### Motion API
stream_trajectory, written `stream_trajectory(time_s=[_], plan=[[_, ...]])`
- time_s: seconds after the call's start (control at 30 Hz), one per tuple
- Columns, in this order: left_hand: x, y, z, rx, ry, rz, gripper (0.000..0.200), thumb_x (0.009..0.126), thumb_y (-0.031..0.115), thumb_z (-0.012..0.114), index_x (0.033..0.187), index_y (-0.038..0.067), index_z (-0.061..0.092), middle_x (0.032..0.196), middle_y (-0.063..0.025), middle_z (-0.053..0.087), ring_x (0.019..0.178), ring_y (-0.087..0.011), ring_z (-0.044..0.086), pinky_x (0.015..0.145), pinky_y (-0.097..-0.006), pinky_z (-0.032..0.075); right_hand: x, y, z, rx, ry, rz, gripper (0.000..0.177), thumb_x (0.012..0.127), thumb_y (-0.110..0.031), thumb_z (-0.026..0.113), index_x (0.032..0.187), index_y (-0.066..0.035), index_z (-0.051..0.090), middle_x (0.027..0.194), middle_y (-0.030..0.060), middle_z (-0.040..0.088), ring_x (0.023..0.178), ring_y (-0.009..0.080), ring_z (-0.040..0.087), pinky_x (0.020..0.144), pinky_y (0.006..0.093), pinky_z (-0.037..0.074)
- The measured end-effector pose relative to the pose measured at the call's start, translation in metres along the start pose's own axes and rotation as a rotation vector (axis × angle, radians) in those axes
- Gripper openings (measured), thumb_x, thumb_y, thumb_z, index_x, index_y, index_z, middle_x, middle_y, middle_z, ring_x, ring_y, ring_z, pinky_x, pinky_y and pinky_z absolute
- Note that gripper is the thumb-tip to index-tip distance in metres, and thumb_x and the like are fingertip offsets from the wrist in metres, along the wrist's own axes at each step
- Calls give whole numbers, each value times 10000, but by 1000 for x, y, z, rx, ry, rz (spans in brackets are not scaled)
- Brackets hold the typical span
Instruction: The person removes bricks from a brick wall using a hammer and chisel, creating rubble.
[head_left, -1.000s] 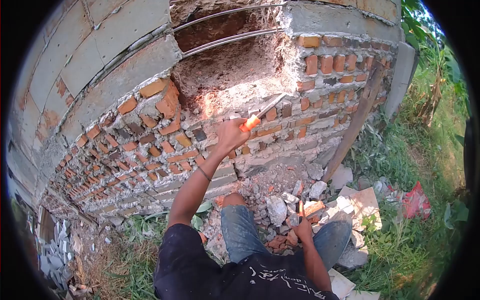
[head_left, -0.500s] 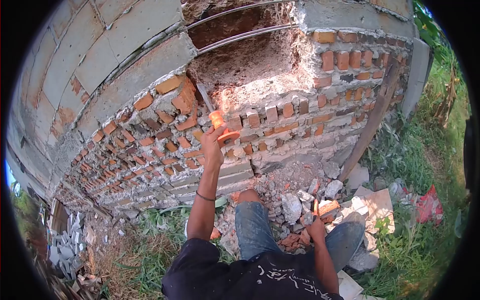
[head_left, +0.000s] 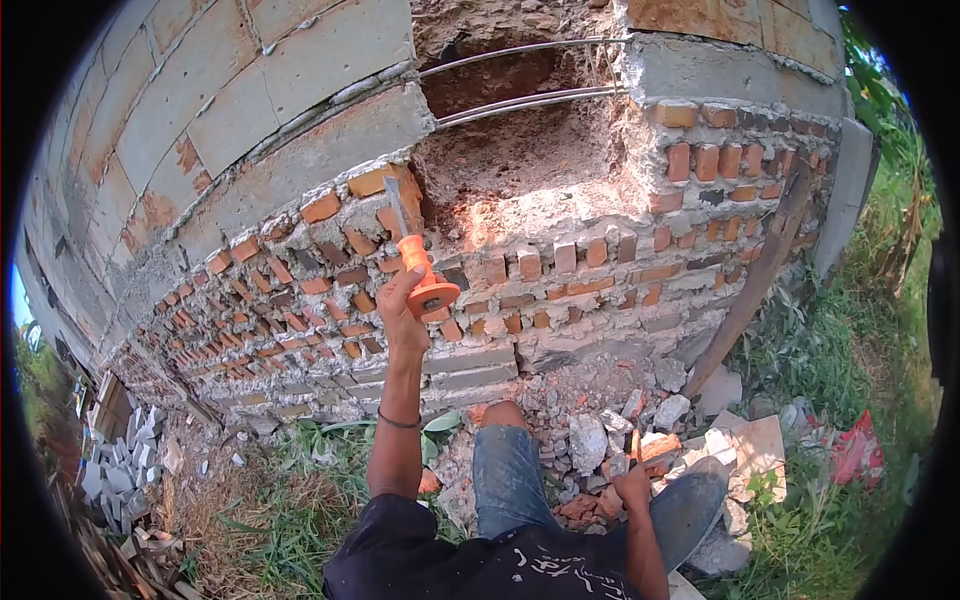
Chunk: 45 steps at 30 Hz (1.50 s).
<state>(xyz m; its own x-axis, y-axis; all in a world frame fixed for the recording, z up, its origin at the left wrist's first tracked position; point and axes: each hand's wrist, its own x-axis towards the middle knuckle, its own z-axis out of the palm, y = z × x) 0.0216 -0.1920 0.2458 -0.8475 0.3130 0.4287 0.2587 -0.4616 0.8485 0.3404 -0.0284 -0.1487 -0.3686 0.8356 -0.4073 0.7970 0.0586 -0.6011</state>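
Observation:
My left hand (head_left: 402, 305) is wrapped round the orange grip of a chisel (head_left: 413, 262) with a round hand guard. The chisel's steel blade points up, its tip against or just in front of the broken brick edge left of the hole in the wall (head_left: 520, 165). Low by my right knee, my right hand (head_left: 632, 487) is closed round a tool with an orange handle (head_left: 635, 445), whose head I cannot make out. Exposed bricks and crumbling mortar make up the wall (head_left: 330, 285) around the chisel.
Two metal bars (head_left: 530, 105) cross the hole. Broken concrete and brick rubble (head_left: 588, 440) lies between my knees and the wall. A wooden plank (head_left: 755, 275) leans at the right, near grass and a red plastic bag (head_left: 857, 450). Grey rubble (head_left: 120, 465) is piled far left.
My left hand has moved the chisel slightly left, onto the brick edge beside the hole. The view has shifted, so the wall appears lower and further right. My right hand stays low with its tool.

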Motion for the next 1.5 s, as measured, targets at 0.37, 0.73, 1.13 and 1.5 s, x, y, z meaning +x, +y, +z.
stream_trajectory(time_s=[0.37,0.73,1.13,1.5], plan=[[0,47,-51,-17,168,49,443,762,258,690,1063,-55,605,942,-136,646,769,-205,642,742,-325,515,17,25,37,444,4,-4,502,733,-108,730,1152,63,513,756,127,608,572,206,591,509,352,459],[40,-9,-56,424,-116,-190,314,729,168,623,925,-70,684,729,-105,660,581,-206,599,607,-289,481,-4,7,13,333,-17,43,517,737,-133,740,1195,10,547,1011,174,644,871,268,634,743,376,488],[179,-45,42,1921,-352,264,330,683,293,641,819,-3,694,868,-212,697,839,-358,688,727,-435,562,11,16,27,355,10,51,457,744,-154,771,1099,34,555,844,146,655,643,234,639,545,367,487],[220,20,77,2158,-845,-80,246,643,194,626,751,-24,664,799,-190,676,725,-339,657,597,-428,500,20,25,35,224,95,-33,478,720,-193,756,1083,54,567,886,190,659,733,279,666,620,382,507]])
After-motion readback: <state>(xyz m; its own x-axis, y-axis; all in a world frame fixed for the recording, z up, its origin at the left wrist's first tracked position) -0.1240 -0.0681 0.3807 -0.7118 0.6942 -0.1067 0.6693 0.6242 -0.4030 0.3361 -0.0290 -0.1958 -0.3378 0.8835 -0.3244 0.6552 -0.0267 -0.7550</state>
